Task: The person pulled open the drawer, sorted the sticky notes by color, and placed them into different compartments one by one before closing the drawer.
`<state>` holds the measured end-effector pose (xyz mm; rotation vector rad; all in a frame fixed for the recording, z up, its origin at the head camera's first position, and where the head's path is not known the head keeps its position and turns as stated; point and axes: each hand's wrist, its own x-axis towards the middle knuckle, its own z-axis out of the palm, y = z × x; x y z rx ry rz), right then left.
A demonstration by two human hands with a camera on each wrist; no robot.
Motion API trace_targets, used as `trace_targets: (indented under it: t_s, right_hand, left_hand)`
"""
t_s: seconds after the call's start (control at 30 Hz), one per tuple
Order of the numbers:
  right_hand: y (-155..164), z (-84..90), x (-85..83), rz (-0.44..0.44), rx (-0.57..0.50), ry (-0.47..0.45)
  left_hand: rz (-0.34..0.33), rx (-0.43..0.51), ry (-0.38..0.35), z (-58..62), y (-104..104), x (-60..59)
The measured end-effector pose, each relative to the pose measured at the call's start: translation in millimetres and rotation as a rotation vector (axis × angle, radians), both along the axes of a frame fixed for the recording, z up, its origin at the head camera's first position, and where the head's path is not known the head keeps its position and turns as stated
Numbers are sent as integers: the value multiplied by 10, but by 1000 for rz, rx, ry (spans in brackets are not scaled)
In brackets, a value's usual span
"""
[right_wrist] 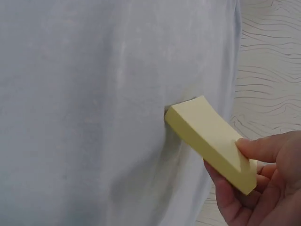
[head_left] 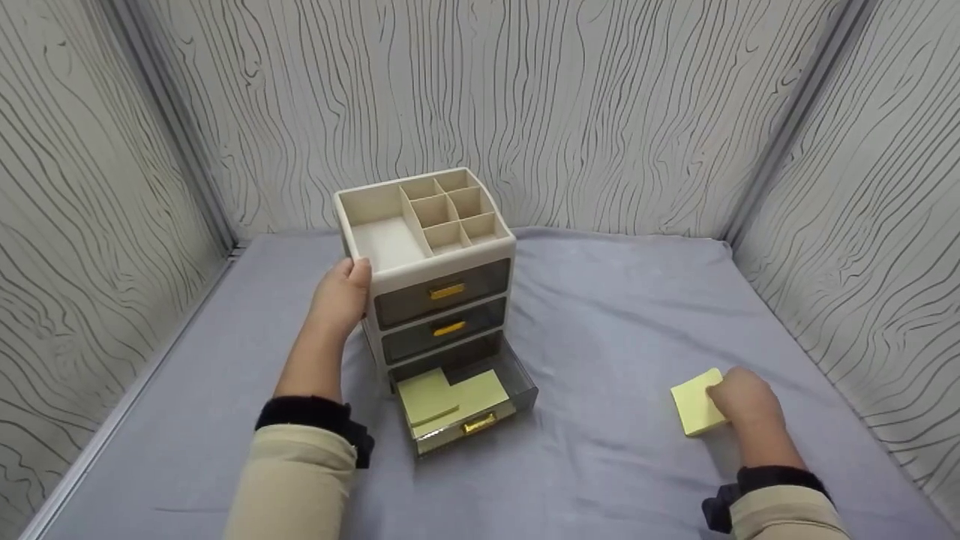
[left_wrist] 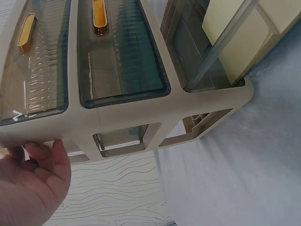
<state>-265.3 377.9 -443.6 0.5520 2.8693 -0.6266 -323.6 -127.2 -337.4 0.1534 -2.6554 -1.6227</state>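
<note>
A cream desktop drawer organizer with smoky drawer fronts and gold handles stands on the cloth. My left hand grips its upper left side, thumb at the top rim; in the left wrist view the curled fingers tuck in at a side opening. The bottom drawer is pulled out, with yellow sticky note pads lying inside, one overlapping another. Over at the right, my right hand pinches a thick yellow sticky note pad between thumb and fingers, close over the cloth.
Divided compartments and a larger tray section form the organizer's top. Grey-lavender cloth covers the table. Wood-grain patterned panels enclose the back and both sides.
</note>
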Motion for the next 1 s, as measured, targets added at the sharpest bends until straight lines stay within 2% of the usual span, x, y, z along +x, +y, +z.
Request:
trace_targets:
  t_s: [0.13, 0.47, 0.83, 1.0]
  right_hand:
    - [-99, 54, -5, -3, -33, -20]
    - [-451, 184, -108, -4, -224, 86]
    - [-939, 228, -234, 9, -553, 158]
    - [-1234, 224, -272, 41, -653, 170]
  left_hand:
    - [-2, -1, -11, -2, 8, -1]
    - [-11, -25, -11, 2, 9, 0]
    - [-11, -25, -1, 4, 8, -3]
    - [-18, -5, -4, 0, -9, -2]
